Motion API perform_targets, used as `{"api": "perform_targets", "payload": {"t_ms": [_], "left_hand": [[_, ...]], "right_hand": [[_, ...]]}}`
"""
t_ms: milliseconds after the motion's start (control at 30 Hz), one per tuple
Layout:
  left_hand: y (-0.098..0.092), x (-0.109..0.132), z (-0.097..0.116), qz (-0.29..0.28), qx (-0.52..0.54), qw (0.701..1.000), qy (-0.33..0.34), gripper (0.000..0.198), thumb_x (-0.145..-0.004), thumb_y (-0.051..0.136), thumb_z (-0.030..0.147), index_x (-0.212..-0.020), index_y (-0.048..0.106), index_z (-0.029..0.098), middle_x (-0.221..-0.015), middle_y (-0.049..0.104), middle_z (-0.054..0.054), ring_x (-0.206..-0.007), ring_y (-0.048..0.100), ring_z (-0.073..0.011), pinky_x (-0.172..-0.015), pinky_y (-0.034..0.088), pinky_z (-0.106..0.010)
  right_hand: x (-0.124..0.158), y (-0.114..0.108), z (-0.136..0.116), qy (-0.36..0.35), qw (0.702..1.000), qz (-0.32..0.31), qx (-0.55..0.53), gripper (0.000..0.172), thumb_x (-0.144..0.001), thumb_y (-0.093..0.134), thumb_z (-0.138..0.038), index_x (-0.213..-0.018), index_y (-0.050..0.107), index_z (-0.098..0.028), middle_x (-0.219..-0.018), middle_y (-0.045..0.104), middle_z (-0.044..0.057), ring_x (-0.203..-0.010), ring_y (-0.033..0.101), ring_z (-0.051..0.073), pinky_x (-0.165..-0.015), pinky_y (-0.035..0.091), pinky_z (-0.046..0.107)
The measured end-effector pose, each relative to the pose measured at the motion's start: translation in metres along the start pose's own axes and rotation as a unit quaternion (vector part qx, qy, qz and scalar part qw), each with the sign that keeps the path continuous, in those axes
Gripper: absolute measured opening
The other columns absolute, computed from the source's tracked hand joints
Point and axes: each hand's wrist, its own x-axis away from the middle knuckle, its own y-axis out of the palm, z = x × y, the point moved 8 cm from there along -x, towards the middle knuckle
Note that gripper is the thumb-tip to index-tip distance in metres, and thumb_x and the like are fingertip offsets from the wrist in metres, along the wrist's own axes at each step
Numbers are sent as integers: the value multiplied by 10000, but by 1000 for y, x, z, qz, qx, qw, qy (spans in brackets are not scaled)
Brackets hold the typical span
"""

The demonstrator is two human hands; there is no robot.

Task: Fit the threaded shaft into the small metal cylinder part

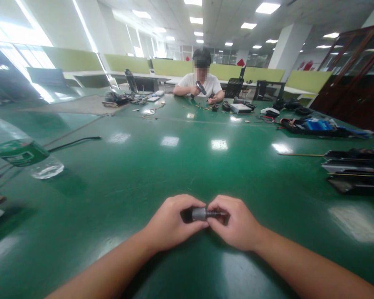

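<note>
- At the far left, a clear plastic bottle with a green label (21,153) is resting on the glossy green desk (137,174).
- The left hand (176,220) is holding a small cylindrical grey part with a black end (199,214), thumb and fingers closing around it.
- That part is lying level just above the desk, between the two hands, with a thin dark ridged shaft (214,214) sticking out rightward in line with it.
- Work seems to be midway: the pieces are sitting end to end, but fingers are hiding whether they are fully joined, so what is left I cannot tell.
- The right hand (237,222) is pinching the shaft, its fingertips nearly meeting the left hand's.
</note>
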Motion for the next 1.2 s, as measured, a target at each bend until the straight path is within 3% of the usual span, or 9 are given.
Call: {"api": "perform_targets", "payload": {"t_ms": [433,1200], "left_hand": [[2,0,-2,-17,7,999,26,221,-811,763,330,-1015,719,258,-908,726,15,-820,659,-130,-761,477,-234],[0,-1,-6,-13,-16,1000,1,246,-808,760,352,-1024,724,239,-942,734,-14,-861,665,-166,-807,490,-287]], "right_hand": [[-1,1,0,-25,1000,-7,6,75,-804,694,-169,-877,689,-187,-801,654,12,-714,599,154,-671,432,273],[-2,-1,-1,-25,999,-10,20,26,-818,684,-170,-844,688,-173,-768,646,16,-687,579,154,-648,415,272]]}}
